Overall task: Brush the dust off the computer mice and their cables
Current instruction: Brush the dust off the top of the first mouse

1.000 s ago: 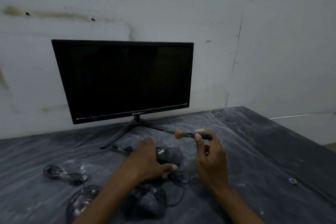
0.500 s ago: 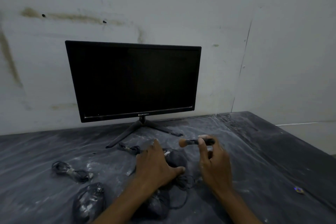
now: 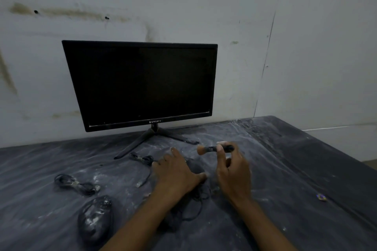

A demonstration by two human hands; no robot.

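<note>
My left hand point(image 3: 177, 175) lies over a black mouse point(image 3: 194, 167) in the middle of the dusty table, with its fingers wrapped around it. My right hand point(image 3: 233, 171) holds a small brush point(image 3: 214, 149) with a black handle and tan bristles, lifted above and behind that mouse, bristles pointing left. A second dust-covered mouse point(image 3: 95, 217) lies at the near left. Its coiled cable point(image 3: 76, 185) rests behind it. Another bundled cable point(image 3: 142, 159) lies near the monitor stand. Loose cable point(image 3: 195, 206) trails below my left hand.
A black monitor point(image 3: 142, 83) on a splayed stand point(image 3: 151, 138) stands at the back against a stained white wall. The dark table point(image 3: 295, 169) is streaked with white dust. A small shiny scrap point(image 3: 321, 197) lies at the right.
The view has shifted so everything sits further right and lower. Both hands stay on the mouse and brush, with the brush held slightly higher over the mouse.
</note>
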